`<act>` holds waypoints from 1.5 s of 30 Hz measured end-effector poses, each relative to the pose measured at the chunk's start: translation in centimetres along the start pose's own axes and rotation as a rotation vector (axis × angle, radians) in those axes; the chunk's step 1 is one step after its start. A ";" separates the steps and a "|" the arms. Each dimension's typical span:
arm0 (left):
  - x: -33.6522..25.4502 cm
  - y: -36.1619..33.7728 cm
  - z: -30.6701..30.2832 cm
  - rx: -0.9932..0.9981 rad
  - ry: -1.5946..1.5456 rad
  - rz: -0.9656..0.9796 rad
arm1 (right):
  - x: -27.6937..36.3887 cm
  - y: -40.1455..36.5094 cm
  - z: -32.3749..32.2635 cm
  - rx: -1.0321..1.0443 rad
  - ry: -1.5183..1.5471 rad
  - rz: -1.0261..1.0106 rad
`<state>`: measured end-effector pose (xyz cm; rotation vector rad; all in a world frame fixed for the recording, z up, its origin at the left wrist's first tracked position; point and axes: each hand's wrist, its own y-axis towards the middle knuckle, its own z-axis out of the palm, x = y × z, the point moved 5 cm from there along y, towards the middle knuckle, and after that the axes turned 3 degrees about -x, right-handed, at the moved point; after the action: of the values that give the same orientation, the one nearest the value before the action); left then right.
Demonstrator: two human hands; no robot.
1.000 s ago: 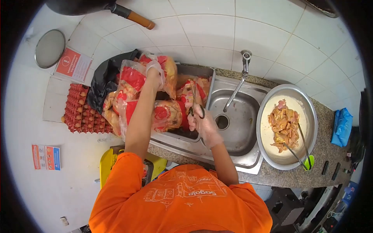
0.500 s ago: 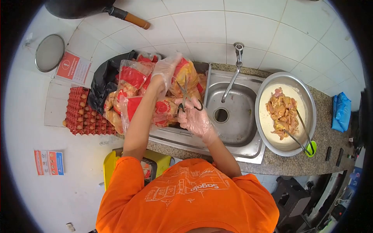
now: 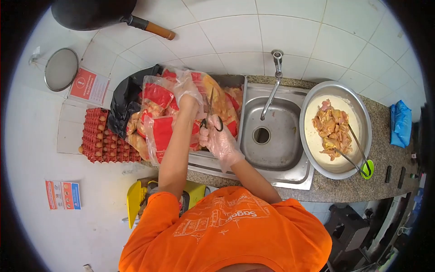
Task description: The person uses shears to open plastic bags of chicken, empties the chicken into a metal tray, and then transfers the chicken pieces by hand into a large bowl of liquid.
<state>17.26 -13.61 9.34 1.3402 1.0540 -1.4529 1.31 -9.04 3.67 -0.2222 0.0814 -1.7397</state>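
My right hand [image 3: 220, 144], in a clear plastic glove, is closed on a pair of scissors [image 3: 210, 106] with black handles. The blades point up and away from me, over a clear and red plastic bag of raw chicken [image 3: 216, 93]. My left hand [image 3: 186, 86], also gloved, grips the upper left part of that bag, fingers bunched in the plastic. Around it several more red-labelled bags of chicken [image 3: 158, 129] are heaped over the left sink basin. A black plastic bag [image 3: 121, 106] lies against the heap's left side.
The steel sink [image 3: 272, 152] with its tap [image 3: 270, 97] is right of the heap. Beyond stands a metal bowl [image 3: 304, 136] of pale batter, chicken pieces and tongs [image 3: 360, 147]. Red egg trays [image 3: 97, 136] are stacked at the left; a yellow bin [image 3: 134, 201] stands below the counter.
My left hand has drawn the bag's edge up and left. The scissors' blades have come closer together and turned more upright; my right hand has shifted slightly left.
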 end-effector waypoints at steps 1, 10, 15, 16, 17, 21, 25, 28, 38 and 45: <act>-0.4 -0.5 -0.1 -0.027 -0.054 -0.013 | 0.0 -0.1 0.1 0.011 -0.022 -0.033; -1.3 1.0 -2.4 0.125 0.113 -0.087 | 2.1 3.1 1.0 0.080 -0.103 0.102; -2.6 0.3 -2.3 0.195 1.051 0.519 | 2.4 5.5 0.6 -0.010 0.100 0.037; -3.3 -1.4 -2.9 0.218 0.911 0.410 | 3.3 6.7 -0.3 -0.025 0.108 0.037; -3.5 -2.3 -3.1 0.231 0.763 0.308 | 6.6 8.1 -0.5 0.086 0.144 -0.233; -0.8 1.9 -6.4 0.019 0.229 0.173 | 8.3 3.7 2.2 0.237 0.212 -0.300; 0.3 3.5 -6.9 0.072 0.002 -0.040 | 4.3 -0.6 1.1 0.197 0.240 -0.123; -1.0 1.5 -6.3 0.094 0.112 -0.076 | 0.5 -1.2 -0.2 0.079 0.177 0.112; -2.3 -2.5 -6.0 0.037 0.286 0.098 | 0.6 2.7 2.0 -0.047 0.029 0.121; -3.1 -4.3 -7.0 -0.156 0.243 0.003 | 1.2 6.0 1.0 0.016 0.026 -0.070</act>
<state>15.05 -5.53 12.06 1.4278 1.2930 -1.1987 7.10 -11.19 3.73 -0.1931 0.0794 -1.8124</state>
